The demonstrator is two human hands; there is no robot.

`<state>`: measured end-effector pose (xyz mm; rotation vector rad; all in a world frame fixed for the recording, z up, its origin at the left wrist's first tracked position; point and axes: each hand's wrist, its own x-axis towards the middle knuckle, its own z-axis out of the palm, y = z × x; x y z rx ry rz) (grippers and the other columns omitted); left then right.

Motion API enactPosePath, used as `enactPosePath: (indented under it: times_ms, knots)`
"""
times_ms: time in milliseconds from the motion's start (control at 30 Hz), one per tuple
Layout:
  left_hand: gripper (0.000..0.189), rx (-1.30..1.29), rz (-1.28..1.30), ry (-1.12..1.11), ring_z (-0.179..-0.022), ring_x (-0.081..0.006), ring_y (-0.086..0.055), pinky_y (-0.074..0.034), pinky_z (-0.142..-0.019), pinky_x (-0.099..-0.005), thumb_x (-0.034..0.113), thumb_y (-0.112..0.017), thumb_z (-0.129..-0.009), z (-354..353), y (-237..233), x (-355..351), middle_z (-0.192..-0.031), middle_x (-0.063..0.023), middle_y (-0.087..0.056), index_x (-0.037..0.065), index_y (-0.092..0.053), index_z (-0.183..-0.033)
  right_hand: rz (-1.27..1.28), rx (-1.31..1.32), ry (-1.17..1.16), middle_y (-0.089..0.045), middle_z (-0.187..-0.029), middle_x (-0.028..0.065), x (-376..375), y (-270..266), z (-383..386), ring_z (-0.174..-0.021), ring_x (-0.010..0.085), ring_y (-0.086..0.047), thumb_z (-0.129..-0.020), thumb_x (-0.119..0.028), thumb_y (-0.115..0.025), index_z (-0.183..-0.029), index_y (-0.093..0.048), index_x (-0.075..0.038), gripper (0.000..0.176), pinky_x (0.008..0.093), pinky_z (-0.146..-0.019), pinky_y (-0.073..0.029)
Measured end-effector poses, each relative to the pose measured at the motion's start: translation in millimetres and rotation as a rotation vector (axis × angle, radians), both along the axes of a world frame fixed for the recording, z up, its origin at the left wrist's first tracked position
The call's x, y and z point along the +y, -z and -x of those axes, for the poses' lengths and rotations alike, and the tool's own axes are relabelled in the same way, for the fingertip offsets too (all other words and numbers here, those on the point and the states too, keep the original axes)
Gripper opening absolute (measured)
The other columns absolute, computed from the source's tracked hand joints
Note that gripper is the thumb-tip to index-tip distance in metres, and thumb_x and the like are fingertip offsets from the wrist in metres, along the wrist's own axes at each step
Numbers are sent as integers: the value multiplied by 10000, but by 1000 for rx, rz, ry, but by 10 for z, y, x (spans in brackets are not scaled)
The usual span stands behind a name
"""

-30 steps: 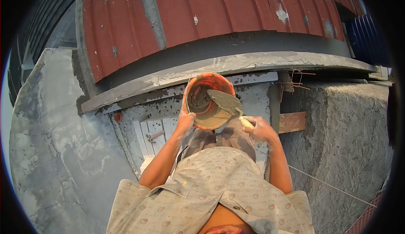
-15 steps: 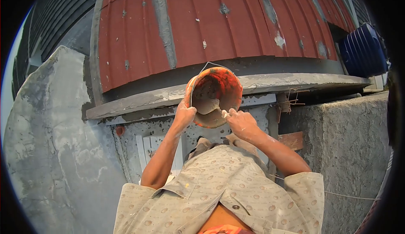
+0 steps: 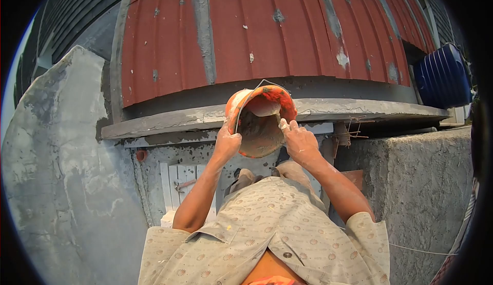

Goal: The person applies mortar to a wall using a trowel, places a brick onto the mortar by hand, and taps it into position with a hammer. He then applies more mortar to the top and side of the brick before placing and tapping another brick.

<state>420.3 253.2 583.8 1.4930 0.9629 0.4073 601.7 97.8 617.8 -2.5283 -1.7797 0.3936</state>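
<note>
Red metal roof w/ grey sealant strips fills far side of work area; curved conc. ledge runs L to R along its near edge. Far R: blue ribbed tank. L side: smooth grey conc. surface. R side: rough conc. block, w/ wooden board just beside it, partly behind R forearm.

Orange bucket is held at ctr., btwn both hands, on near side of roof. Bucket is tilted, mouth facing operator; wire bail arcs over far rim. Inner wall carries grey mortar, esp. near side; red/orange shows at upper R.

L hand: fingers closed on L side of bucket, thumb toward rim; remaining fingertips hidden behind bucket wall. R hand: fingers gripping handle of trowel at R side of bucket mouth. Trowel blade is inside bucket, toward far side; handle end mostly covered by fingers. Blade-to-wall contact: cannot tell.

Below, L of operator's legs: hammer lies on white slats, head to L, handle to R. Short orange pipe end sits farther L, near ledge. Operator wears patterned short-sleeved shirt; both forearms extend fwd.
</note>
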Motion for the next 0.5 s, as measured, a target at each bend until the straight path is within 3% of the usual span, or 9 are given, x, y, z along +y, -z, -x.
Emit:
enactPosePath:
  times_ms: [33, 133, 233, 267, 367, 433, 500]
  knots:
    - [668, 11, 22, 1, -1109, -215, -611, -444, -1001, -299, -16, -473, -756, -35, -72, 4, -1239, -171, -637, -73, -447, -1421, 71, 44, -32, -627, -1059, 182, -62, 54, 19, -883, 337, -706, -901, -50, -527, -1324, -530, -27, 423, 453, -712, -579]
    - [712, -114, 57, -26, -1217, -248, -576, -392, -1080, -315, -19, -470, -747, 4, 316, 45, -1315, -196, -597, -71, -412, -1455, 295, 167, -139, -614, -1024, 161, -181, -32, -93, -862, 345, -700, -879, -19, -526, -1307, -529, -17, 428, 449, -725, -584]
    - [739, -31, -154, 25, -1287, -265, -534, -362, -1114, -325, -27, -463, -735, -19, 533, -36, -1362, -203, -564, -55, -405, -1471, -33, 194, 73, -588, -1033, 154, -67, 14, 6, -895, 331, -682, -840, -47, -595, -1394, -488, -37, 564, 437, -732, -570]
    - [746, 13, -213, 39, -1304, -267, -523, -356, -1123, -330, -33, -459, -729, -54, 484, -70, -1375, -203, -555, -51, -406, -1473, -29, 66, 25, -575, -1055, 152, -8, 93, 65, -902, 320, -682, -851, -48, -584, -1395, -494, -58, 551, 434, -734, -568]
    - [738, -121, 36, 4, -1292, -256, -529, -368, -1115, -337, -38, -455, -726, -92, 546, 29, -1359, -190, -566, -48, -417, -1463, 80, 195, -87, -589, -1052, 151, -214, 230, 181, -909, 322, -677, -874, -47, -560, -1366, -510, -51, 494, 424, -726, -567]
    - [724, -112, 125, -29, -1270, -249, -541, -386, -1099, -335, -43, -450, -723, -136, 274, -116, -1335, -173, -579, -45, -433, -1447, 104, 215, -22, -625, -1042, 158, -318, 117, 54, -903, 327, -696, -918, -81, -532, -1301, -543, -30, 387, 423, -726, -580]
    - [711, -65, 32, 38, -1243, -256, -556, -408, -1075, -331, -40, -453, -724, -119, 457, -146, -1329, -179, -574, -43, -445, -1435, 36, 215, 88, -647, -1033, 165, -355, 153, 30, -894, 335, -709, -941, -103, -516, -1241, -571, -16, 317, 429, -734, -587]
